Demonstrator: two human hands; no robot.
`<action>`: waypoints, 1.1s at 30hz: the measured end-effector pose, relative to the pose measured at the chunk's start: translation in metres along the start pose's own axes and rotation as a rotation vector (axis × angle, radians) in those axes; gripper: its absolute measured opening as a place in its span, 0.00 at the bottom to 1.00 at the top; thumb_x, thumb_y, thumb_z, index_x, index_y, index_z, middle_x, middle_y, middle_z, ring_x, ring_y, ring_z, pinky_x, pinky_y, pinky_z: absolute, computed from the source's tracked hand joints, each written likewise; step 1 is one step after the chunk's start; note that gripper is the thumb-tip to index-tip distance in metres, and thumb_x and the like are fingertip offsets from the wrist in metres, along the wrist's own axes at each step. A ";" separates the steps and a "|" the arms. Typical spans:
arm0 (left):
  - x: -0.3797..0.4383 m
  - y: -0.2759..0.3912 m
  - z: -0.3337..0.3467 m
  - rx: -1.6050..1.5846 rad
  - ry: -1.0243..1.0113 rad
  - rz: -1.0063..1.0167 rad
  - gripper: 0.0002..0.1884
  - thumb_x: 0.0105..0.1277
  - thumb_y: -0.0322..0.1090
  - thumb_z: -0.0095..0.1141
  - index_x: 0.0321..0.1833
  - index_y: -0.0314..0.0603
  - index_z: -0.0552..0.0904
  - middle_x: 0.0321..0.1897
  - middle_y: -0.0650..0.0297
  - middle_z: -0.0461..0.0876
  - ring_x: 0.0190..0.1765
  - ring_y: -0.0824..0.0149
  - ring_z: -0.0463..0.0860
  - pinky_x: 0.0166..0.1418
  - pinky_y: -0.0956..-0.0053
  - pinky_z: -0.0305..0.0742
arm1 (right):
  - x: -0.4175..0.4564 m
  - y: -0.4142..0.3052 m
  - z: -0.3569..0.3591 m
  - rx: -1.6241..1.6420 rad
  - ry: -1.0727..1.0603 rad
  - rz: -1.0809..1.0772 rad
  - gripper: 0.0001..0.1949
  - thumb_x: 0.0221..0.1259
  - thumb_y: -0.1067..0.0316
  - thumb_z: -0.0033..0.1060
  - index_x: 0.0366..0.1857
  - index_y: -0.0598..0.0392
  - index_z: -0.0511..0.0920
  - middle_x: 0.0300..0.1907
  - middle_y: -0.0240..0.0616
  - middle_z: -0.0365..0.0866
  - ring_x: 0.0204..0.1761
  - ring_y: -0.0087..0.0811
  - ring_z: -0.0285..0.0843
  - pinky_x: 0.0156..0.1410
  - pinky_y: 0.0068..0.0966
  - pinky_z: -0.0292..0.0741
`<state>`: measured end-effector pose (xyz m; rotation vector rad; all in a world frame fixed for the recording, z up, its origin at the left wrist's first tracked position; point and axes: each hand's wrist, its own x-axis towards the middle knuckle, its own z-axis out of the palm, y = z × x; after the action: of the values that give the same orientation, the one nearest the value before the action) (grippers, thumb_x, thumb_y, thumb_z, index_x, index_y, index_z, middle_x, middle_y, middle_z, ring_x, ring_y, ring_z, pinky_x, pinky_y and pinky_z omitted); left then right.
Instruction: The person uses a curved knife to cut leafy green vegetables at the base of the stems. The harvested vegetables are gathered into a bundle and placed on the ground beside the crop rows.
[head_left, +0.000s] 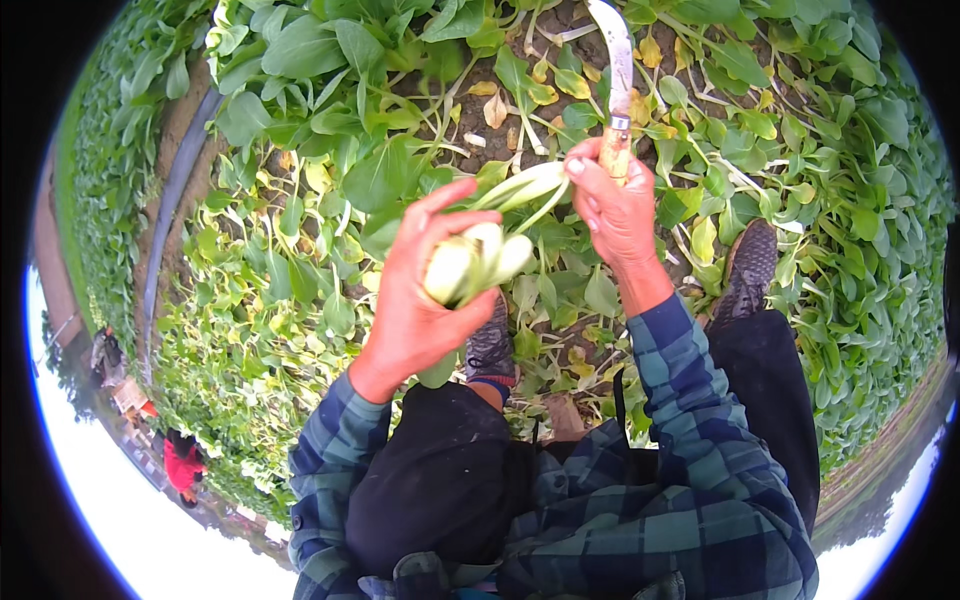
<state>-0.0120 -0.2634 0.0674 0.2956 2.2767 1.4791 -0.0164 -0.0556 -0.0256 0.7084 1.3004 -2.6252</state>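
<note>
Cupped around a head of bok choy-like leafy greens (480, 262), my left hand (420, 289) has its thumb below and fingers above. The pale stalk base faces right and is slightly blurred. My right hand (619, 206) grips the wooden handle of a curved harvesting knife (621, 75), its blade pointing away from me and hooking left. Between the right thumb and fingertips I also pinch the end of a pale leaf stalk (536, 184), which stretches over to the head in my left hand. Part of the head is hidden behind my left fingers.
Cut stalks and yellowed leaves (570, 82) litter the soil around my shoes (750, 262). Standing leafy plants (862, 262) grow at the right and top. A dark strip (172, 195) runs along the left furrow. Another person in red (182, 461) is far off at lower left.
</note>
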 end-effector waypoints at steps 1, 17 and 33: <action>0.001 0.001 -0.003 -0.079 0.031 -0.039 0.30 0.46 0.23 0.65 0.58 0.44 0.80 0.65 0.52 0.73 0.68 0.54 0.73 0.72 0.61 0.67 | 0.001 0.000 -0.004 -0.018 0.004 0.011 0.10 0.60 0.72 0.73 0.42 0.59 0.80 0.29 0.27 0.80 0.15 0.10 0.62 0.18 0.12 0.58; 0.053 -0.080 0.033 0.780 -0.464 -0.256 0.25 0.48 0.23 0.63 0.53 0.44 0.81 0.66 0.53 0.74 0.53 0.46 0.83 0.55 0.57 0.80 | 0.003 0.024 -0.030 -0.317 0.175 0.011 0.10 0.61 0.69 0.73 0.42 0.58 0.81 0.27 0.22 0.76 0.21 0.10 0.65 0.25 0.12 0.63; 0.026 -0.020 -0.002 0.017 0.045 0.039 0.34 0.46 0.19 0.71 0.61 0.38 0.78 0.64 0.57 0.75 0.64 0.64 0.77 0.68 0.68 0.73 | -0.006 -0.012 -0.002 -0.252 -0.132 0.128 0.14 0.55 0.74 0.75 0.44 0.60 0.80 0.38 0.31 0.85 0.37 0.18 0.83 0.44 0.17 0.82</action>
<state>-0.0351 -0.2632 0.0446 0.3158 2.3325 1.5005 -0.0139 -0.0478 -0.0152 0.5490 1.4592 -2.3113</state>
